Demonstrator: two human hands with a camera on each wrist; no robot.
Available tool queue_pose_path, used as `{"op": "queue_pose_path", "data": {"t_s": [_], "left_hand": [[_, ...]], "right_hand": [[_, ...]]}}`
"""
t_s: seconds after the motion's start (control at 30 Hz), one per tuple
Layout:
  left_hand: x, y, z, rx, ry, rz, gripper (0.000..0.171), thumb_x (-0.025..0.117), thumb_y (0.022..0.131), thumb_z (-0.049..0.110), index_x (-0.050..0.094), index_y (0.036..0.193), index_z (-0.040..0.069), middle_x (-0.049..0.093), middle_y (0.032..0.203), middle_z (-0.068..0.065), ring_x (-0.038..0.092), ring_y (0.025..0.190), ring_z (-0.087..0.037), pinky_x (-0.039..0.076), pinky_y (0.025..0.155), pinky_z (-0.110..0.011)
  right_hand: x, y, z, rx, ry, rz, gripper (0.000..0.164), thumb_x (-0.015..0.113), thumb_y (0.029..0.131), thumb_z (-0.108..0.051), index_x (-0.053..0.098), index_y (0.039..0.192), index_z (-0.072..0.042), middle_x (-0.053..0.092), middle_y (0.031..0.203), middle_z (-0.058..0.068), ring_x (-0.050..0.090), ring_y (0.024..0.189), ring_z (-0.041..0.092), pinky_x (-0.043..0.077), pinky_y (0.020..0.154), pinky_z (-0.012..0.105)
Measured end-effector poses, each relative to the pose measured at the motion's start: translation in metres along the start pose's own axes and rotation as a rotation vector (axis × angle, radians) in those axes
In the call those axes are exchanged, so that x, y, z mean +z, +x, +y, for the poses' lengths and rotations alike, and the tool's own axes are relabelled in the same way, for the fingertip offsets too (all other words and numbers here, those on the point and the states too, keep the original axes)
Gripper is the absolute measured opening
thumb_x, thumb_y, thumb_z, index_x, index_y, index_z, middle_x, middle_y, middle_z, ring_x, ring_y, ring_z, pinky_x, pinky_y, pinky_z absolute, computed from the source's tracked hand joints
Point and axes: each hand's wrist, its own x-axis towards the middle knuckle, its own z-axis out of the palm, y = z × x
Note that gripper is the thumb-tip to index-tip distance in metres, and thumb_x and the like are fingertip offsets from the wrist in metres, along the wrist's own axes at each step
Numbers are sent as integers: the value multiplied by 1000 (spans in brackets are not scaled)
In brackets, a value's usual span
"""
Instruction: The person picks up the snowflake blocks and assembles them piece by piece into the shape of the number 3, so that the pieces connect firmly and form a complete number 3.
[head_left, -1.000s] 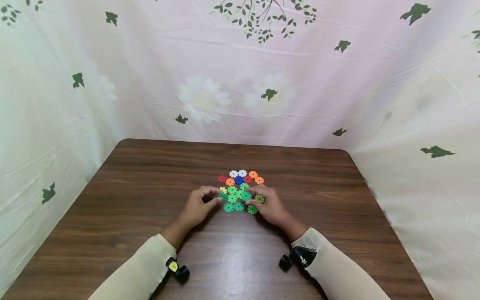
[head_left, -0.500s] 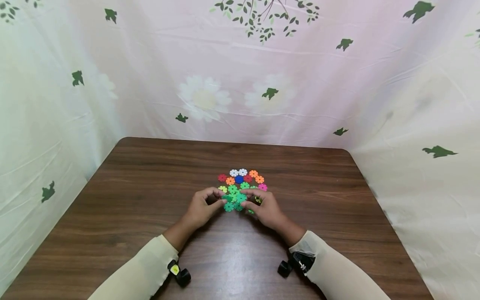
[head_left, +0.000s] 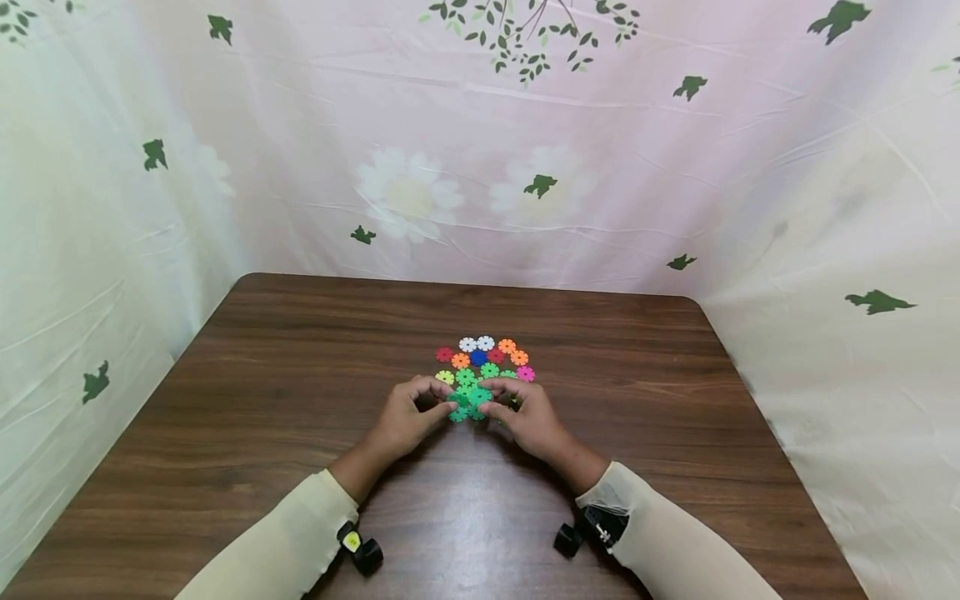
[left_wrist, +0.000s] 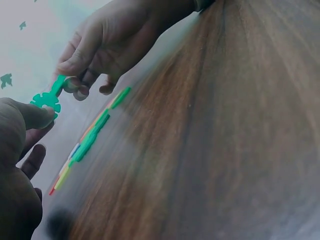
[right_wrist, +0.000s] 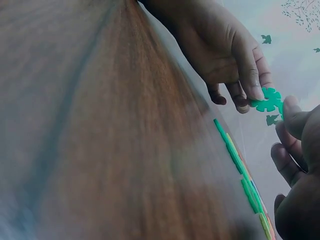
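Note:
My left hand pinches a green notched plastic disc between thumb and fingers. Opposite it, my right hand pinches a second green notched disc. The two discs meet at their edges, set at an angle to each other; whether their slots interlock cannot be told. Both are held above the table, as the wrist views show. Below and behind them, flat on the wood, lie more notched discs, among them a green one, a yellow one and a blue one. My hands hide some of the discs.
Farther back in the group are white discs, orange discs and red discs, with a pink disc at its right. The brown wooden table ends at a printed curtain.
Both hands have drawn closer together, bringing the two held green discs from apart into contact. The discs lying on the table stay where they were.

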Motion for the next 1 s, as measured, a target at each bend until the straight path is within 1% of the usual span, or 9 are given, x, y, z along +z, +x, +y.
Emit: {"op": "queue_pose_path", "data": {"t_s": [0.17,0.4,0.67,0.93,1.0], "left_hand": [[1,-1,2,-14,11,-5,11,84,94,2,80,105,1,75,103,-16,62,90,-9,53,80,-21],[4,-3,3,-7,-5,3,12,85,93,2,80,104,0,75,103,-17,62,89,-9,53,79,-20],[6,-5,1,47,-5,0,10,84,94,3,80,103,1,74,104,-17,63,91,-7,55,80,-20],[7,-5,1,113,-5,7,8,85,93,0,80,99,3,73,102,-15,65,94,-9,56,85,-21],[7,-6,1,137,-2,2,7,84,92,-2,81,98,1,73,101,-15,64,94,-9,56,86,-21]], "right_hand": [[1,0,-2,10,3,5,29,83,95,-4,79,124,0,77,98,16,64,90,10,56,78,25],[2,0,-3,20,15,4,28,84,94,-3,80,121,1,77,96,17,66,89,10,57,78,25],[3,-2,-2,29,38,8,28,85,93,-2,80,120,1,77,96,18,66,87,8,58,76,24],[6,-4,-2,-37,18,12,28,86,92,-2,80,119,3,81,103,19,66,90,3,60,83,27],[6,-5,-2,-45,10,9,28,86,91,-3,80,118,2,80,101,17,65,90,3,60,84,27]]}}
